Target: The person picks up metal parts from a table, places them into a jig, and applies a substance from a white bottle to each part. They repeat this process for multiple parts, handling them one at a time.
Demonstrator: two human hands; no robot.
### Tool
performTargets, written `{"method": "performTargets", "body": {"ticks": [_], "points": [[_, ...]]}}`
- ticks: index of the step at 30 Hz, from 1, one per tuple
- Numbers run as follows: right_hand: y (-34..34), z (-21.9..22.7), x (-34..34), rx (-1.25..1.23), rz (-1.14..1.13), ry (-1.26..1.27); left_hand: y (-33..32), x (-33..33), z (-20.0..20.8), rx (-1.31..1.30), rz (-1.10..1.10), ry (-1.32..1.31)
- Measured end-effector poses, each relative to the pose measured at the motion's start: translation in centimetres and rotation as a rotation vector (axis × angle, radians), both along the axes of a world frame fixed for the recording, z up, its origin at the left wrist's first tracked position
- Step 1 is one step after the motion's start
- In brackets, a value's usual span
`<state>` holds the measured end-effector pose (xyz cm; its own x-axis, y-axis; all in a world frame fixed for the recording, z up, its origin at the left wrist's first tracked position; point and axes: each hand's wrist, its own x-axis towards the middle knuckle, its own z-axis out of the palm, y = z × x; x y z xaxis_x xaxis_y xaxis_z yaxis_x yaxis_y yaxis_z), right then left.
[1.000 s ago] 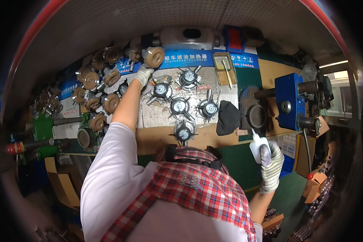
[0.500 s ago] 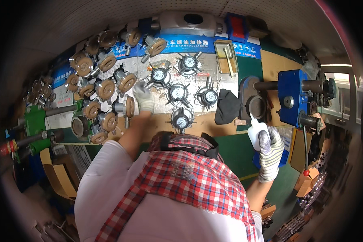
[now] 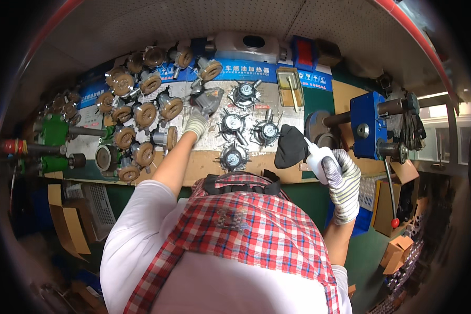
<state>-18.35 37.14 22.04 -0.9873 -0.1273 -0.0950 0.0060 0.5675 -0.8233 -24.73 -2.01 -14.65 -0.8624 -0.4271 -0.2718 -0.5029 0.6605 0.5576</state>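
Note:
My right hand (image 3: 343, 183), in a striped knit glove, is closed around a white squeeze bottle (image 3: 317, 163) whose thin nozzle points up and left. My left hand (image 3: 197, 123), also gloved, reaches over the bench and grips a grey metal motor-like housing (image 3: 209, 102), which is tilted; its fingers are partly hidden. To the right of that part stand several similar round metal assemblies (image 3: 232, 124) with dark faces upward and thin prongs around them. On the left are many similar parts topped with brown discs (image 3: 144, 114).
A black cloth (image 3: 291, 146) lies at the front right, beside a blue press (image 3: 365, 125) with a red-knobbed lever. A tray with a brush (image 3: 289, 89) stands behind. A silver metal casing (image 3: 250, 46) lies at the back. A green clamping fixture (image 3: 54, 142) stands left.
My left hand has moved right onto a metal housing, which has tipped from its upright stance. My right hand has shifted slightly up and left with the bottle, and the view has shifted.

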Motion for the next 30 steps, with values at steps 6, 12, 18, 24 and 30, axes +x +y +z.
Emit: {"method": "performTargets", "body": {"ticks": [6,12,18,24,30], "points": [[0.5,0.0,-0.8,-0.091,0.136,0.063,1.2,5.7,14.6,0.661,-0.006,0.188],[-0.3,0.3,-1.9,-0.102,0.361,0.04,2.7,10.3,32.0,0.232,-0.612,0.036],[0.4,-1.3,-2.4,-0.003,0.709,0.325,9.7,11.6,40.8,-0.129,-1.08,-0.105],[1.3,-2.7,-1.6,0.076,0.768,0.297,13.3,12.6,41.3,-0.196,-1.196,0.014],[1.2,-1.7,-0.9,0.164,0.763,0.373,15.0,12.9,41.4,-0.326,-1.229,0.013]]}}
